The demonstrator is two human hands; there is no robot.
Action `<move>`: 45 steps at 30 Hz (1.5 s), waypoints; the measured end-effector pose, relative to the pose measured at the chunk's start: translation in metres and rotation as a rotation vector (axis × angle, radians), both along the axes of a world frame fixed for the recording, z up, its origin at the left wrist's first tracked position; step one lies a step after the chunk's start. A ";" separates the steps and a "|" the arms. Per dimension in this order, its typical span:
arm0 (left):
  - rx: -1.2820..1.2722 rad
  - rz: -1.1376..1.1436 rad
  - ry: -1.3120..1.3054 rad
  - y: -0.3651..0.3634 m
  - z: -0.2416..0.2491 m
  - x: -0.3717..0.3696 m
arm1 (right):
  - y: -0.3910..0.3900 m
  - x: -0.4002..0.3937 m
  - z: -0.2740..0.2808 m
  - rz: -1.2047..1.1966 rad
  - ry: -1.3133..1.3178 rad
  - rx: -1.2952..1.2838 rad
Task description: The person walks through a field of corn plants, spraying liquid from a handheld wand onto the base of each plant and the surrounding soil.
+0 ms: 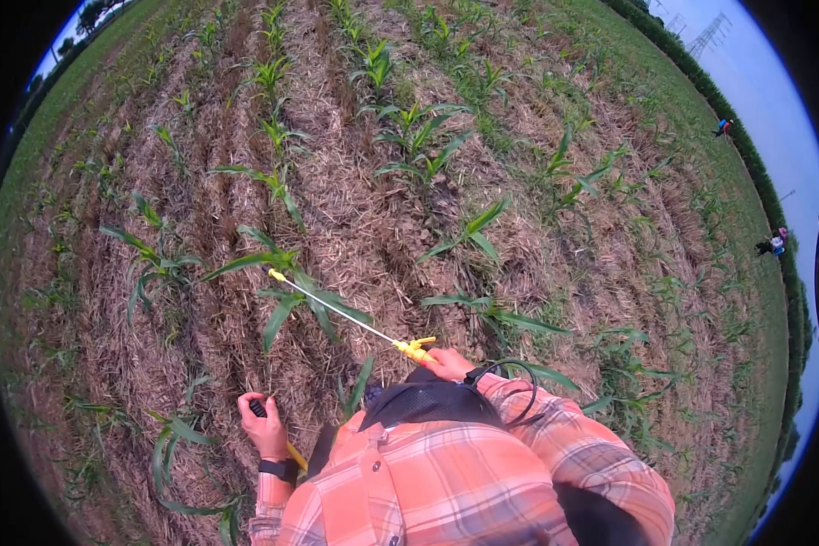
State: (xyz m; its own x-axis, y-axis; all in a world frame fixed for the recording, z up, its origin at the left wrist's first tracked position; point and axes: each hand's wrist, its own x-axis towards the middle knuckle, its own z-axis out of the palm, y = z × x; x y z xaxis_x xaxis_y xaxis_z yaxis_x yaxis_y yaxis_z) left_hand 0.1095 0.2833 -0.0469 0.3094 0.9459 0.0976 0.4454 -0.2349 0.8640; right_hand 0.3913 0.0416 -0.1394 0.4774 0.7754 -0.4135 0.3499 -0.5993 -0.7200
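Note:
My right hand (448,364) is closed around the yellow handle of a spray wand (355,321). Its thin pale tube slants up and left to a yellow nozzle (277,275), which overlaps the leaves of a young corn plant (287,261) in view. My left hand (262,428) is wrapped round a black grip (258,408). A yellow bar (296,456) shows by that wrist, seemingly part of the same lever. From near my right wrist a dark hose (523,369) loops over the sleeve.
Rows of young corn (419,136) run away through straw-covered soil (337,182), with green weeds between some rows. Corn plants stand close on my left (155,259) and right (496,314). Two people, one in blue (723,127) and another (777,242), are far off at the right.

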 end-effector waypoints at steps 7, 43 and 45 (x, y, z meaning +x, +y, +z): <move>0.039 -0.014 -0.012 0.021 0.015 0.022 | 0.032 0.026 -0.004 0.246 -0.090 0.027; 0.099 -0.054 0.133 0.151 0.053 0.233 | 0.024 0.283 -0.053 -1.286 0.339 0.315; 0.089 -0.080 0.105 0.173 0.045 0.238 | 0.042 0.284 -0.050 -1.269 0.298 0.253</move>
